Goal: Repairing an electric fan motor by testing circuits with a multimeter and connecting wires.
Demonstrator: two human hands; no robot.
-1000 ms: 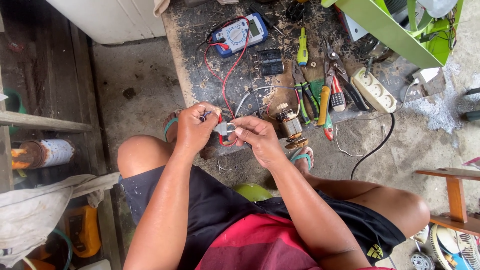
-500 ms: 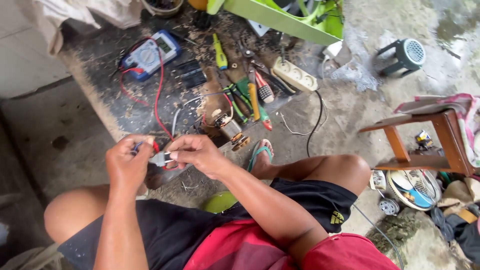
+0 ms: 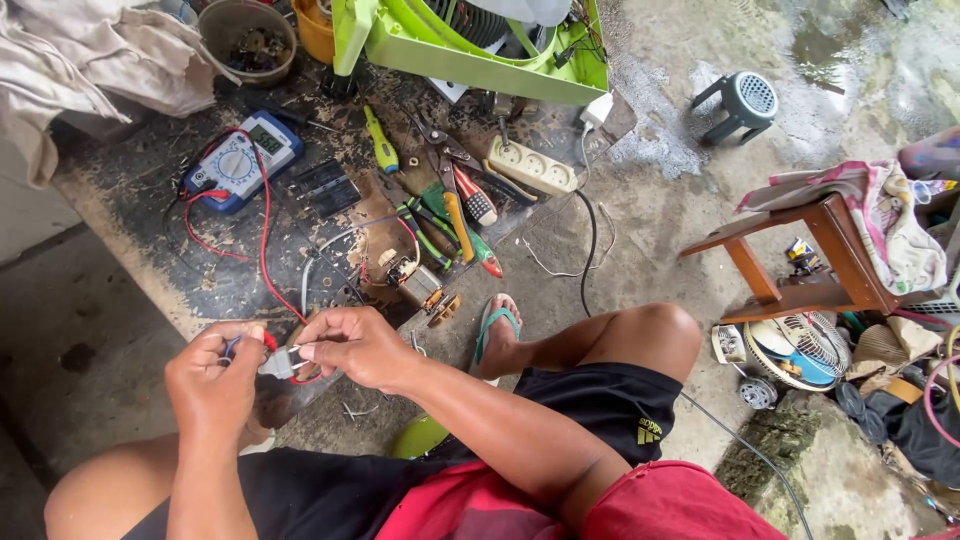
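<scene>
A dark, littered work board (image 3: 150,230) fills the upper left of the frame, its near edge running just above the hands. On it lie a blue multimeter (image 3: 243,160), pliers and screwdrivers (image 3: 450,205), and a small motor (image 3: 415,283). Bare concrete floor (image 3: 660,200) opens to the right. At lower left, the left hand (image 3: 212,385) and right hand (image 3: 352,347) both pinch a small grey part (image 3: 279,362) with red leads between closed fingertips.
</scene>
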